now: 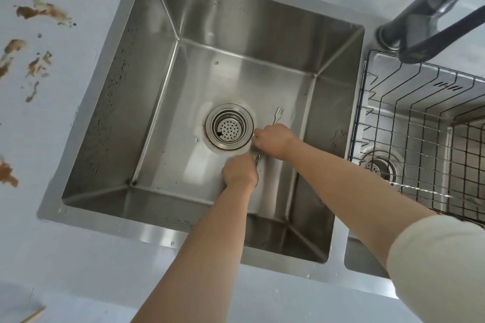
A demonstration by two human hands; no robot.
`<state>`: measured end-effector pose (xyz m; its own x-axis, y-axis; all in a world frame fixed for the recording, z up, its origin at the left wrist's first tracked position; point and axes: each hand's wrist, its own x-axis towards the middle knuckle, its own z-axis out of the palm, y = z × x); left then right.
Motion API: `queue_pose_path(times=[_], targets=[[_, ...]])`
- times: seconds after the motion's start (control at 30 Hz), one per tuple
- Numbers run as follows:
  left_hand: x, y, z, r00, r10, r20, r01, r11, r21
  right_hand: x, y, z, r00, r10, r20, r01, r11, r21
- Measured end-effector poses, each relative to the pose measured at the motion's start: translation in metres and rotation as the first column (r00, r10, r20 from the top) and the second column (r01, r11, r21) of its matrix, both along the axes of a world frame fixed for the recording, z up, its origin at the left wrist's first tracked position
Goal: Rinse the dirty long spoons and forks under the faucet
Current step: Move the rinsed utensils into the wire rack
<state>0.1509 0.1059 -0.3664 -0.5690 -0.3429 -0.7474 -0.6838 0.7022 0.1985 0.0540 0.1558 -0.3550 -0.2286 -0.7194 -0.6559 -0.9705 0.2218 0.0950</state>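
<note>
Wire rack in rt basin, drain strainer in lg basin, brown stains on counter

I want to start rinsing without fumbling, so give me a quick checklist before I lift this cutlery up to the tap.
1. Fork held: ok, right hand covers its handle, prongs stick out beyond.
2. Left hand gripping the twisted handle: ok.
3. Water running: not ok, none flows into this sink.
4. Faucet over this sink: not ok, its spout hangs above the wire basket.
5. Drain clear: ok, only a small dark speck.
6. How many pieces held: cannot tell.
</note>
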Motion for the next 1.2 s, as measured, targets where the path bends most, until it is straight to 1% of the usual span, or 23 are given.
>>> queue_pose_path(times=[0.1,0.2,0.33,0.4,0.5,0.7,0.83,0.97,1.07,1.2], targets=[[0.001,-0.001,0.000,0.999,-0.035,0.001,0.035,0.999,-0.006,0.000,0.000,-0.001,0.995,0.096,0.002,-0.096,0.995,0.010],[0.002,-0.006,0.004,0.998,-0.056,0.009,0.056,0.998,-0.027,0.001,0.001,-0.002,0.992,0.125,-0.006,-0.125,0.992,0.031],[0.000,-0.021,0.023,0.999,-0.052,-0.013,0.051,0.996,-0.077,-0.004,0.002,0.014,0.997,0.059,-0.048,-0.059,0.998,0.008],[-0.004,-0.032,0.037,0.998,-0.050,-0.044,0.046,0.994,-0.100,-0.009,0.001,0.028,0.998,-0.003,-0.055,0.002,1.000,-0.026],[-0.012,-0.050,0.065,0.993,-0.018,-0.116,0.000,0.989,-0.150,-0.015,-0.002,0.060,0.994,-0.102,-0.043,0.097,0.989,-0.116],[-0.030,-0.073,0.141,0.960,-0.010,-0.280,-0.065,0.964,-0.257,-0.022,0.008,0.135,0.981,-0.178,-0.082,0.143,0.936,-0.320],[-0.047,-0.060,0.185,0.920,-0.128,-0.371,0.001,0.946,-0.323,-0.029,0.038,0.179,0.962,-0.239,-0.131,0.176,0.911,-0.372],[-0.070,-0.020,0.213,0.844,-0.303,-0.443,0.139,0.921,-0.365,-0.042,0.091,0.207,0.923,-0.355,-0.145,0.271,0.872,-0.408],[-0.089,0.022,0.219,0.786,-0.414,-0.460,0.242,0.890,-0.387,-0.050,0.140,0.216,0.885,-0.433,-0.172,0.336,0.849,-0.408],[-0.110,0.084,0.211,0.691,-0.571,-0.444,0.391,0.811,-0.435,-0.058,0.206,0.215,0.827,-0.534,-0.179,0.443,0.813,-0.378]])
